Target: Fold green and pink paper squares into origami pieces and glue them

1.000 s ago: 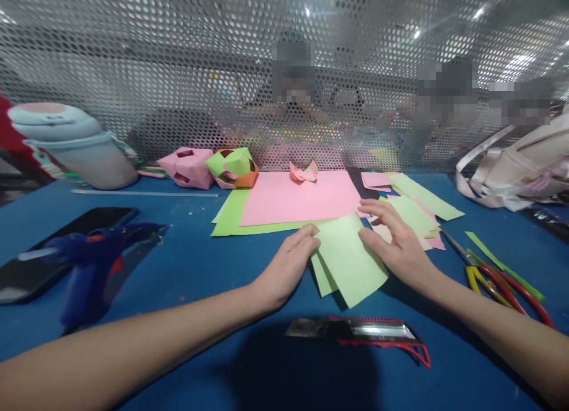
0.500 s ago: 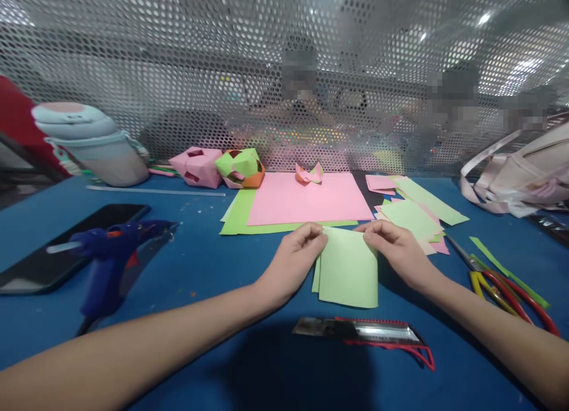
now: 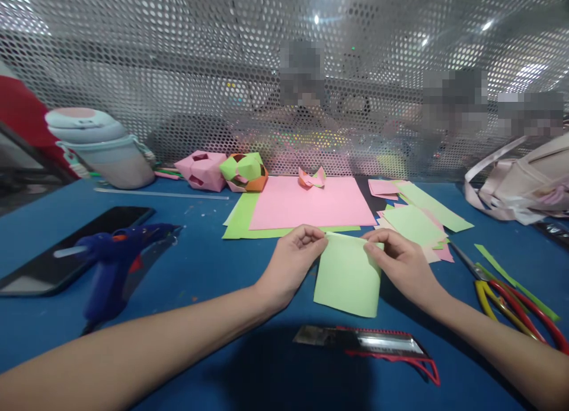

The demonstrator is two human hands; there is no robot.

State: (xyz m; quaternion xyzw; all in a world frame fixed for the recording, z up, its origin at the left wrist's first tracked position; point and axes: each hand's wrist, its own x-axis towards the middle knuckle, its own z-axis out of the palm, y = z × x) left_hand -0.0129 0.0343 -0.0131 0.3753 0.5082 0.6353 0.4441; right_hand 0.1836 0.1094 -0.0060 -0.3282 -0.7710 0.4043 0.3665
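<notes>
Two pieces of light green paper (image 3: 348, 278), lined up so that they look almost like one, hang between my hands just above the blue table. My left hand (image 3: 293, 260) pinches the top left corner between thumb and fingers. At the top right corner my right hand (image 3: 402, 263) grips the paper in the same way. Below the paper lies a box cutter (image 3: 371, 343) with its blade pointing left. Beyond it, a pink sheet (image 3: 311, 204) rests over a green sheet (image 3: 237, 218), with a small folded paper piece (image 3: 312, 177) on top.
On the left are a blue glue gun (image 3: 111, 260), a black phone (image 3: 104, 221) and a lidded cup (image 3: 106, 153). Folded paper models (image 3: 202, 169) stand at the back. To the right are cut papers (image 3: 415, 224), scissors (image 3: 511, 301) and a pale bag (image 3: 533, 177). A perforated metal panel (image 3: 200, 85) rises behind.
My hands have brought the two green papers, fanned apart earlier, into line. My right hand has closed from spread fingers to a pinch on the top right corner. The view has shifted slightly.
</notes>
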